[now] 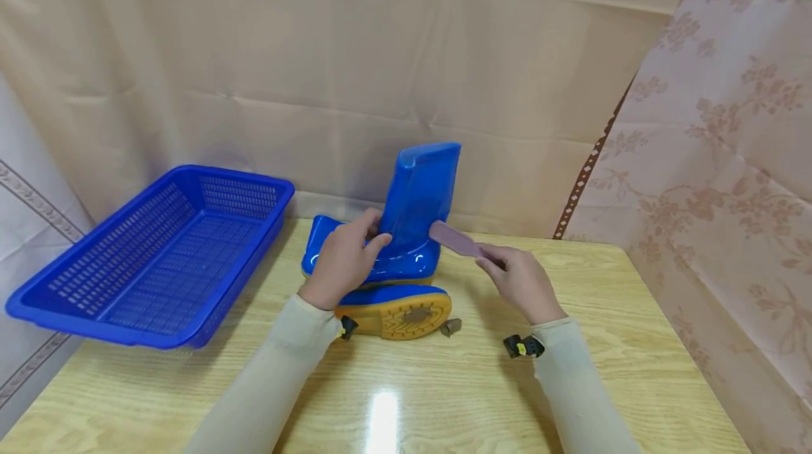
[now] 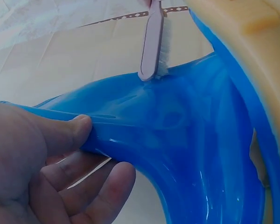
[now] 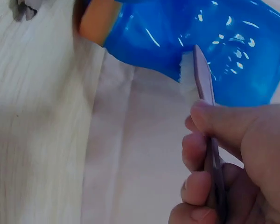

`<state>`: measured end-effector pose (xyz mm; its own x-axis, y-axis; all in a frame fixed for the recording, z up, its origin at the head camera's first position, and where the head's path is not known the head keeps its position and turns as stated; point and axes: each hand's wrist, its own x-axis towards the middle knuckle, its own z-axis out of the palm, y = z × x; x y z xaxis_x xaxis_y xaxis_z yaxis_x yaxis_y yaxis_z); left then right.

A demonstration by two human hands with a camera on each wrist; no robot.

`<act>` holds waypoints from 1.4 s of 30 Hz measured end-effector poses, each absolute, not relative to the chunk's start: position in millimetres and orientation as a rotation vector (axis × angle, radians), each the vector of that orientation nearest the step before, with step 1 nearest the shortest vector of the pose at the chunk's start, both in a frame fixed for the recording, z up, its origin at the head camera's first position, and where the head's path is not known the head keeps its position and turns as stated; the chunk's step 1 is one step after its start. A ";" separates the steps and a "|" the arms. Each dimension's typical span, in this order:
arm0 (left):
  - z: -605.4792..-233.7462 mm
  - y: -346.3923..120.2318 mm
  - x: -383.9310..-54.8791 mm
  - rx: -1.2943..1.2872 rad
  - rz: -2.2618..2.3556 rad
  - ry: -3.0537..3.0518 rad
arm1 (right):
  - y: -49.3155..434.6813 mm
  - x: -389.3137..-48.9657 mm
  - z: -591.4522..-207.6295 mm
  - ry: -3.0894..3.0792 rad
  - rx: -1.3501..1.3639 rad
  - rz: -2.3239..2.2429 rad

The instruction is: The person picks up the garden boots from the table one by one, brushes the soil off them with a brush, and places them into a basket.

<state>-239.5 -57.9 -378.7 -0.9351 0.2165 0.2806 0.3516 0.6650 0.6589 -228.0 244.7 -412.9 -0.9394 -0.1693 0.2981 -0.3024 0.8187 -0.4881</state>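
Observation:
A shiny blue rubber boot [image 1: 421,189] has its shaft standing up, leaning slightly right. My left hand [image 1: 347,255] pinches the shaft's edge, thumb [image 2: 79,133] on the near face and the other fingers curled behind. My right hand [image 1: 521,283] grips a brush [image 1: 453,238] by its pale purple handle. White bristles [image 3: 187,70] meet the boot's side just above the foot. In front, a second blue boot lies tipped over, its yellow sole [image 1: 393,320] toward me. A grey-brown patch marks that sole's tread.
A crumpled grey-brown lump [image 1: 451,327] lies on the wooden table [image 1: 469,397] beside the sole. To the left stands a blue plastic basket [image 1: 254,278] with slotted walls. Beige cloth [image 1: 304,73] hangs behind the table, and a flowered cloth [image 1: 729,179] hangs at the right.

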 end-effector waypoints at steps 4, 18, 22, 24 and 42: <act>-378.4 -58.6 -241.7 -0.439 -1.151 -2.699 | 247.9 -225.9 -406.3 -2.710 0.384 0.828; -372.0 -55.4 -239.1 -0.459 -1.210 -2.694 | 244.4 -223.2 -404.2 -2.486 0.434 0.926; -370.3 -53.3 -239.7 -0.450 -1.212 -2.693 | 243.9 -224.0 -407.5 -2.483 0.468 0.910; -369.9 -52.7 -240.1 -0.440 -1.210 -2.693 | 243.6 -224.0 -408.2 -2.484 0.468 0.901; -375.9 -57.8 -240.7 -0.395 -1.260 -2.674 | 237.8 -222.2 -409.6 -2.443 0.424 0.861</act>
<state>-240.7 -57.8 -375.9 -0.9526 0.1689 0.2532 0.3027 0.6106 0.7318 -222.2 237.8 -409.6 -0.8207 -0.1193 0.5587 -0.4431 0.7503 -0.4907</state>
